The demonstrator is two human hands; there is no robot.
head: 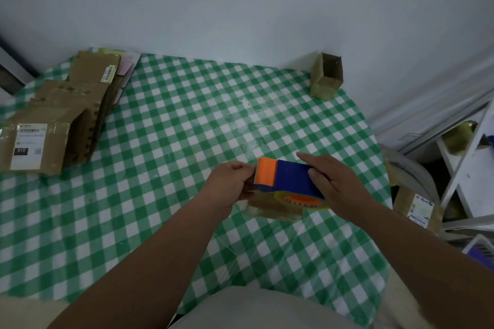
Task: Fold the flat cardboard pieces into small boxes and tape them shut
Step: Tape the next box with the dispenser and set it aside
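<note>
Take the tape dispenser (287,177) as your reference; every position below is given relative to it.

Far to the left of the dispenser, at the tabletop (171,147) edge, lies the stack of flat cardboard pieces (61,112), untouched and well apart from both hands.

Just left of the dispenser, your left hand (230,181) is curled, with its fingertips pinched at the orange toothed cutter end. It appears to hold the free end of the tape, though the tape itself is too clear to confirm.

The dispenser lies with its long axis running left to right, cutter end toward the left hand and tape roll (302,200) toward the right. Directly beneath and just in front of it sits the small box (275,208), mostly hidden by the dispenser; its flap state cannot be determined.

On the right end of the dispenser, your right hand (328,181) wraps the blue body, thumb on the near side and index finger extended along the far edge.

Far behind and to the right of the dispenser, a finished box (326,76) stands against the wall.

The coming move likely turns on this: the tape must draw out along the dispenser's long axis, so pull leftward with the left hand, or draw the dispenser rightward, keeping the strip aligned over the box seam below.
</note>
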